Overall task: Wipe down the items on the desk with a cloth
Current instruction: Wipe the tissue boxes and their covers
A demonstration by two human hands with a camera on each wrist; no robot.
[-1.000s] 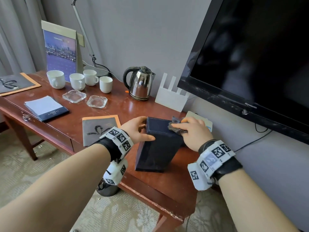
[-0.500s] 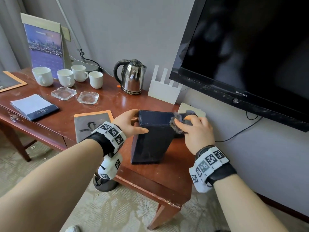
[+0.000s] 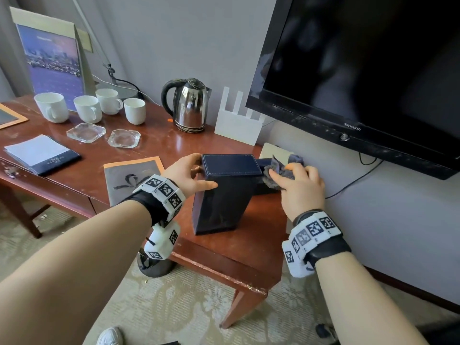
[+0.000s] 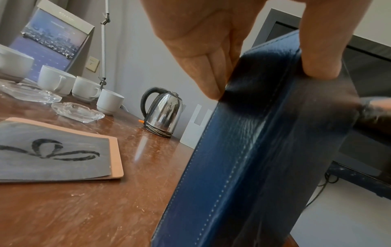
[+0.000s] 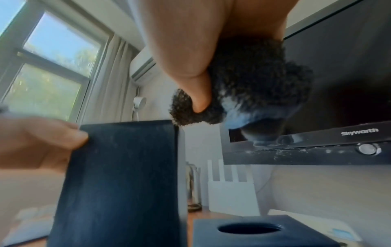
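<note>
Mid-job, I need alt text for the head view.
The left hand holds a dark blue box standing upright on the wooden desk while the right hand grips a grey cloth at the box's top right edge.

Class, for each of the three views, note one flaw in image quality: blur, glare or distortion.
Head view: glare streaks the desk. Left wrist view: the near blue box smears at the right edge. Right wrist view: the left hand is motion-blurred, and the cloth is silhouetted.
</note>
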